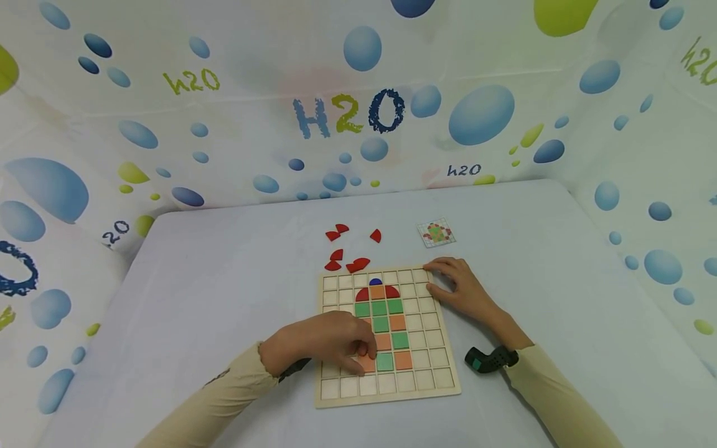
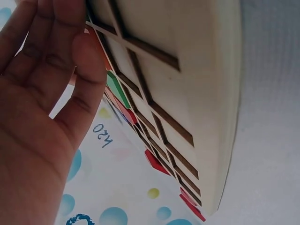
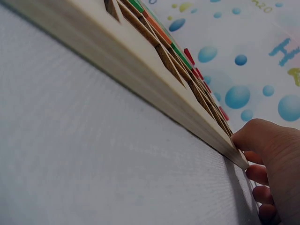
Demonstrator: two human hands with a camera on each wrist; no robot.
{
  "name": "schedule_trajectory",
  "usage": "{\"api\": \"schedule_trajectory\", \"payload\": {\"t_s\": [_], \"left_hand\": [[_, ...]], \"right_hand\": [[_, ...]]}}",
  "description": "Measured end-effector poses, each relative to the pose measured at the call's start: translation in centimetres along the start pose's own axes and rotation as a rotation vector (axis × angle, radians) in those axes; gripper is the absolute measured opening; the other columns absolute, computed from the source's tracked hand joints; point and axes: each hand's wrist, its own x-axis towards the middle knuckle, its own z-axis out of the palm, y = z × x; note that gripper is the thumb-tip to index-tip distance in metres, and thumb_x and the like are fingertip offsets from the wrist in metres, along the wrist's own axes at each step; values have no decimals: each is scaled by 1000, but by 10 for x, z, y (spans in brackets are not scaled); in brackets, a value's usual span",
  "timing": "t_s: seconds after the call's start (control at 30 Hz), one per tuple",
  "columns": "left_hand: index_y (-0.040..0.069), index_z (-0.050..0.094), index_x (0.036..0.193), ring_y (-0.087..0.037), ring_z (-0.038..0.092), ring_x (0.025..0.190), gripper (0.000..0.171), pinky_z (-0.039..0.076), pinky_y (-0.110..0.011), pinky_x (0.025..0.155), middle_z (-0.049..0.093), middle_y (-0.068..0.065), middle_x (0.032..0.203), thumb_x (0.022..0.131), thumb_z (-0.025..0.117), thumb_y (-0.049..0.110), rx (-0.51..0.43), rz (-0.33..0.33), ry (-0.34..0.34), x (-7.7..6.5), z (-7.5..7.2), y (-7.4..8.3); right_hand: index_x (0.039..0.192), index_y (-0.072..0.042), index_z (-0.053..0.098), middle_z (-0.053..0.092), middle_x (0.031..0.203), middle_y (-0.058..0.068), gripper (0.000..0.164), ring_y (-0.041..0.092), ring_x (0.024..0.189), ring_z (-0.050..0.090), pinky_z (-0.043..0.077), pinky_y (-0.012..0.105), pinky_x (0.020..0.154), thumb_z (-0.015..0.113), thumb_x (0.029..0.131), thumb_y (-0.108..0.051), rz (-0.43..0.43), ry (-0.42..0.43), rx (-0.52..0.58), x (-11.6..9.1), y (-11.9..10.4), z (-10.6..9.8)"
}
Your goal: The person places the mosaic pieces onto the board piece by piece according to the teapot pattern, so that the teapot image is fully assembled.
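Note:
A pale wooden grid board (image 1: 386,399) lies on the table, its middle columns filled with green tiles (image 1: 400,340) and orange tiles (image 1: 403,360). Above them sit two red quarter-circle pieces (image 1: 393,292) and a blue half-circle piece (image 1: 376,282). My left hand (image 1: 330,339) reaches over the board's left side, its thumb and fingers loosely bent at an orange tile (image 1: 366,363) in the lower rows; it covers part of the left column. At the far right corner, my right hand (image 1: 465,292) grips the board's edge, thumb on the rim in the right wrist view.
Several loose red quarter-circle pieces (image 1: 375,236) lie beyond the board's far edge. Right of them is a small pattern card (image 1: 436,233). A black camera strap (image 1: 486,359) sticks out from the right wrist. A printed cloth backdrop (image 1: 252,149) rises behind the table.

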Motion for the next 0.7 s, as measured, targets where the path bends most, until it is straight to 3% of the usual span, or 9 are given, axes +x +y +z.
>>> {"api": "schedule_trajectory", "payload": {"t_s": [0.33, 0.7], "left_hand": [[18, 71, 96, 1, 50, 73, 18, 40, -11, 67, 57, 12, 81, 83, 78, 28, -16, 2, -2, 0, -1, -1], [19, 71, 94, 1, 54, 77, 11, 46, -14, 72, 62, 13, 85, 87, 73, 28, -47, -33, 101, 0, -10, -13]], "right_hand": [[123, -5, 64, 56, 127, 17, 38, 32, 111, 46, 38, 51, 89, 72, 86, -11, -7, 8, -1, -1, 0, 1], [124, -6, 64, 56, 128, 16, 39, 31, 112, 45, 38, 51, 91, 72, 87, -11, 5, 2, 0, 0, 0, 0]]}}
